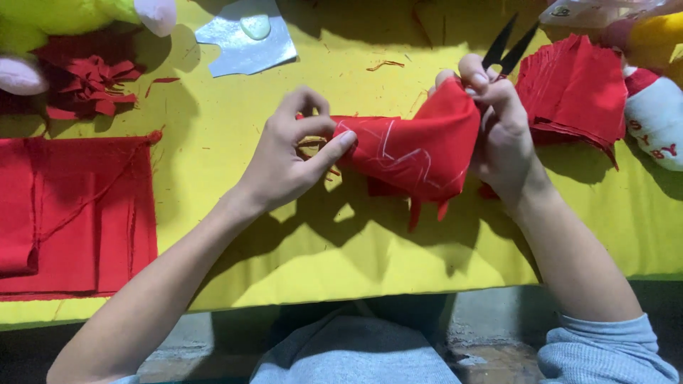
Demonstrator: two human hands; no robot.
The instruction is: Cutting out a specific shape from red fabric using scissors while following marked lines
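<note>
Over the middle of the yellow desk (284, 242), both hands hold one folded piece of red cloth (416, 153) just above the surface. White chalk lines run across its face. The left hand (288, 160) pinches the cloth's left end between thumb and curled fingers. The right hand (501, 135) is closed around the cloth's upper right corner and also grips a pair of black scissors (509, 46) (only the two blade tips show, standing apart above the knuckles). A few loose strips hang from the cloth's lower edge.

Just right of the right hand lies a neat stack of red cloth pieces (576, 89), fanned slightly at its edges. Beyond it, at the picture's right edge, sits a plush toy (658, 114) in white, red and yellow. On the left of the desk lies a large flat sheet of red fabric (78, 213) with frayed threads. Above that is a small heap of red scraps (89, 85), and near the top centre a grey card (245, 39) lies flat.
</note>
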